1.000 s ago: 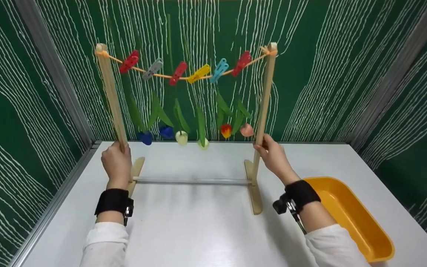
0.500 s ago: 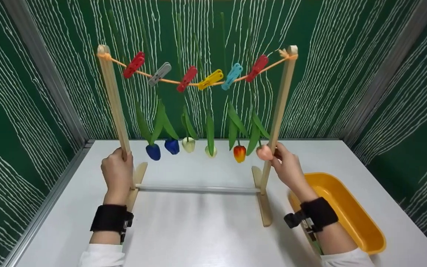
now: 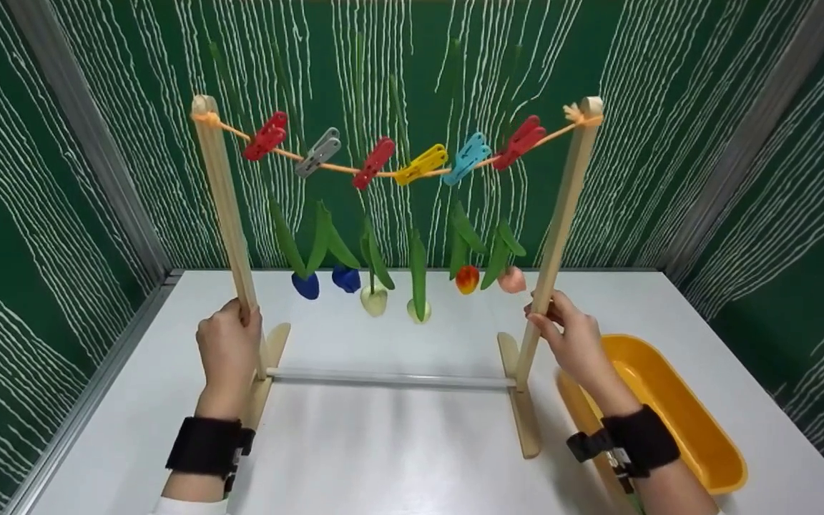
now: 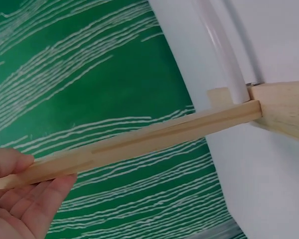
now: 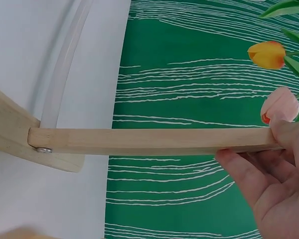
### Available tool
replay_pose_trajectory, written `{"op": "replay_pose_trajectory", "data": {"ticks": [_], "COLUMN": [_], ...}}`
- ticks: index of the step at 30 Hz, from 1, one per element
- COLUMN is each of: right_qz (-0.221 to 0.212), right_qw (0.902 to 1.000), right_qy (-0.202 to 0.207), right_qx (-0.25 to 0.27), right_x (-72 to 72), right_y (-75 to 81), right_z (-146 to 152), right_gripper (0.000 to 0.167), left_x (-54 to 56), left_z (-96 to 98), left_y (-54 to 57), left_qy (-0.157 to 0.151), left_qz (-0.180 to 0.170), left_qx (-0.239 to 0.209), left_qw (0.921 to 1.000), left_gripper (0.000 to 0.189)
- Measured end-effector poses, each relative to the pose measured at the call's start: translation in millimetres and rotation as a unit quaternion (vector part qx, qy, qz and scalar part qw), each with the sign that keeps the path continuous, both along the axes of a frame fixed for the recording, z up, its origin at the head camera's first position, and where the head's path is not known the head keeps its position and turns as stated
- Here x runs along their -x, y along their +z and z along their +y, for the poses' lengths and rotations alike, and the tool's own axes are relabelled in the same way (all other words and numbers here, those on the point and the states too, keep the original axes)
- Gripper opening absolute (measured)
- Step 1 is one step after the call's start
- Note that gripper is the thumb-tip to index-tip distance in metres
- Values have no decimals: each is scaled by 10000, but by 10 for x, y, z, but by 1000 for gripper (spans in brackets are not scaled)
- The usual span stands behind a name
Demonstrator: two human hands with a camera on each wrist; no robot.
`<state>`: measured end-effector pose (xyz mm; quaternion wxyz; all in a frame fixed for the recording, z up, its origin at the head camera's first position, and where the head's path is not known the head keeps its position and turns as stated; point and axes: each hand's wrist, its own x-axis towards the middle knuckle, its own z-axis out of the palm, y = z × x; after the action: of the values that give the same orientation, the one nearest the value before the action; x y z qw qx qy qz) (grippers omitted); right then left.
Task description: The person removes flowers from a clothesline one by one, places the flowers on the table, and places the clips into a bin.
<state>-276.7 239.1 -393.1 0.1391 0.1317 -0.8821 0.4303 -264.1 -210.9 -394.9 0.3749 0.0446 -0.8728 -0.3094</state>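
My left hand (image 3: 227,350) and right hand (image 3: 575,342) curl closed round the posts (image 3: 227,207) on either side of the rack (image 3: 390,378), seemingly to steady both ends; pegs (image 3: 422,164) along its string (image 3: 340,169) hold flowers (image 3: 374,300) hanging below.

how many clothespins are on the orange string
6, left to right along the orange string: red clothespin by the left post, gray one, second red one, yellow one, light blue one, third red one by the right post. None looks hidden.
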Motion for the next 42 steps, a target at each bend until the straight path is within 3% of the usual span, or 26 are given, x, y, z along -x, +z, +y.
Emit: {"op": "replay_pose_trajectory", "data": {"ticks": [8,15,24,34,39,42], "right_qz": [-44,193,315,-49,-163,-205], "right_qw": [9997,9987,9988,9996,9989,9985], "right_qy": [-166,-304,-249,-165,-69,64], "right_qx": [-169,-356,-270,-205,-426,-513], "right_x": [-115,-163,-219,-258,-270,-269], "right_y": [10,-33,-65,1,44,95], "right_z": [53,47,71,51,106,165], "right_gripper": [34,39,36,44,45,45], "left_x": [-191,-318,-336,-349,-339,-367], "left_z": [54,37,51,30,23,73], "left_y": [-1,-5,-24,-57,-26,0], "left_qy": [-42,-99,-177,-220,-451,-775], "left_qz": [16,19,61,154,-189,-472], "left_qx": [150,324,355,361,153,-325], "left_qw": [9999,9994,9992,9990,9987,9953], "left_gripper": [18,17,16,18,23,38]}}
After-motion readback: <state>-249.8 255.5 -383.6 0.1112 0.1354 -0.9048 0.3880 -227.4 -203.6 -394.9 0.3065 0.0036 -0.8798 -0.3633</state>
